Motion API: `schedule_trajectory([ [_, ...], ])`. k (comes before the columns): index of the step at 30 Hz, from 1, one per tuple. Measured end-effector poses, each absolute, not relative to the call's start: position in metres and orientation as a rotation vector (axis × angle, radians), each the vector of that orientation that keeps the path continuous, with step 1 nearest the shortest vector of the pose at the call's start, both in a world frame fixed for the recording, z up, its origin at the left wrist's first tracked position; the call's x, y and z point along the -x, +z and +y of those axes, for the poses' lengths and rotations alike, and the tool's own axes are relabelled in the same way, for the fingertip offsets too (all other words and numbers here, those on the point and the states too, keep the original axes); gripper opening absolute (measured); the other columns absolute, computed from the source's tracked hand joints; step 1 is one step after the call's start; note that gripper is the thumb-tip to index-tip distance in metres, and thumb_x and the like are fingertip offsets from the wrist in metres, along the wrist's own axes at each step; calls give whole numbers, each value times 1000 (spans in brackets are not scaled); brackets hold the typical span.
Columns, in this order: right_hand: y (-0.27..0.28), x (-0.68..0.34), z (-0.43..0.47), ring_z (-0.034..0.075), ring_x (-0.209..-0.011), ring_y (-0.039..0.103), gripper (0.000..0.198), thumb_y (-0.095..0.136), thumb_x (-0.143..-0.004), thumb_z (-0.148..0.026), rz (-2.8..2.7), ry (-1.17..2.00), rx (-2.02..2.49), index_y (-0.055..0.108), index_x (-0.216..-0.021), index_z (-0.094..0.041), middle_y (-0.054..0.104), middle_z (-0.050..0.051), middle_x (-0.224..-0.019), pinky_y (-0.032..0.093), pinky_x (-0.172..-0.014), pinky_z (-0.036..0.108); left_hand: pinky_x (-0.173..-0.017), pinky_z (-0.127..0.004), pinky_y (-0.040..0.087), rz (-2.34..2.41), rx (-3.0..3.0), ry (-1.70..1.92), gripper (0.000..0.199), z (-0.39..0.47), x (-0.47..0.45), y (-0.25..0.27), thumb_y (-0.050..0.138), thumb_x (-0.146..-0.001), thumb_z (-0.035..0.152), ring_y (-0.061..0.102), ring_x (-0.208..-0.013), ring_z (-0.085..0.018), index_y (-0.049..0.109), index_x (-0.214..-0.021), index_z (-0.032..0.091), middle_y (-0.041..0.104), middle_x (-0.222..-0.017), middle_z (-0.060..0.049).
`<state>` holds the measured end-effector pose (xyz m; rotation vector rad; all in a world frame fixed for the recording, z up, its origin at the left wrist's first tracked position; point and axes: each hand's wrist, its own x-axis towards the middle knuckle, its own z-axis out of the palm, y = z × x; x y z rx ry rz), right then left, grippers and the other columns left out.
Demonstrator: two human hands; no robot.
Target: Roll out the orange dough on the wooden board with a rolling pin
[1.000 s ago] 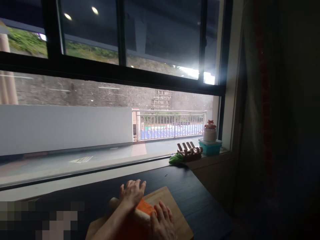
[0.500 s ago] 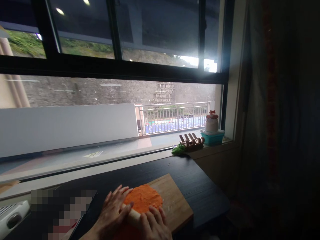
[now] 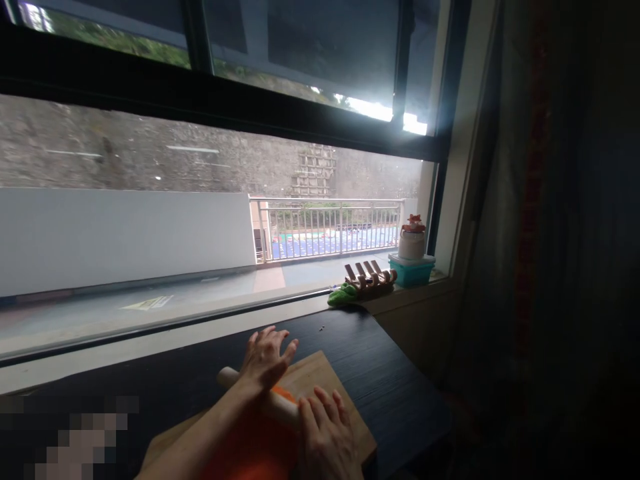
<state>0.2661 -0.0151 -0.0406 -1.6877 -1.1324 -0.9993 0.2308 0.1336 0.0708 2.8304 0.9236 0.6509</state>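
Observation:
A pale rolling pin [image 3: 283,408] lies slantwise across a sheet of orange dough [image 3: 250,440] on a wooden cutting board [image 3: 313,373]. My left hand [image 3: 267,360] rests over the pin, its wrist and palm on top and its fingers stretched out beyond it. The pin's left end shows past that wrist. My right hand [image 3: 327,427] lies on the pin's right end, hiding it, with fingers extended forward over the board. Part of the dough is hidden by my left forearm and in shadow.
The board lies on a dark table [image 3: 390,373]. On the windowsill stand a teal box [image 3: 413,271] with a jar [image 3: 412,244] on top, a brown slatted rack [image 3: 369,277] and a green cloth [image 3: 343,295]. A blurred patch [image 3: 80,443] covers the lower left.
Both hands have pushed the rolling pin forward over the dough. My left fingers have moved off the dough's left edge to beyond the pin. The view has shifted, too.

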Motion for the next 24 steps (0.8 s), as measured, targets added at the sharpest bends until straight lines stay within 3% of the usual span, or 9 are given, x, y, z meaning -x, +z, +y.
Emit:
schedule_trajectory([
  [3,-41,-259,-17,21,-107,60,34,43,-80,-8,-1156,-1000,1668,58,-106,-21,70,3,-94,37,-102,37,-110,-47,27,798,-2853,619,44,133,-208,68,35,-90,44,43,-128,-27,64,-112,18,65,-121,-9],
  [10,-28,-237,-34,19,-109,60,27,34,-91,-18,-1152,-902,1559,60,-100,-22,70,2,-87,34,-105,36,-116,-48,15,418,-3006,374,51,126,-140,58,39,-89,47,31,-138,-24,45,-136,28,52,-139,-1],
  [13,-24,-245,-42,19,-110,59,25,37,-92,-23,-1226,-863,1617,59,-104,-21,71,2,-93,34,-104,35,-115,-50,15,447,-3024,377,48,124,-152,59,41,-89,46,34,-136,-25,48,-133,28,56,-134,-2],
  [18,-6,-270,-52,19,-107,60,25,36,-93,-22,-1247,-825,1687,61,-99,-23,70,1,-85,39,-98,34,-111,-52,22,597,-2942,412,45,127,-207,66,36,-91,44,37,-133,-26,54,-126,24,58,-131,-5],
  [24,2,-275,-50,20,-107,60,25,38,-92,-20,-1246,-765,1693,61,-99,-24,70,0,-83,42,-96,35,-109,-48,29,658,-2872,479,43,127,-225,70,32,-92,38,42,-128,-25,60,-118,19,63,-124,-7],
])
